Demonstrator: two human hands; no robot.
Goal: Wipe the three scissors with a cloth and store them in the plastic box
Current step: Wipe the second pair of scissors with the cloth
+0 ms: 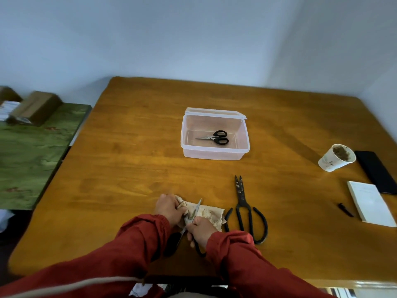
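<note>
A clear plastic box stands open mid-table with small black-handled scissors lying inside. Near the front edge my left hand grips a stained beige cloth bunched around the blades of a second pair of scissors. My right hand holds that pair by its black handles, blade tip pointing away from me. Large black iron shears lie on the table just right of the cloth, tips pointing away.
The wooden table carries a dirty paper cup, a black phone, a white notepad and a small black pen cap at the right. A green-covered surface with boxes sits left.
</note>
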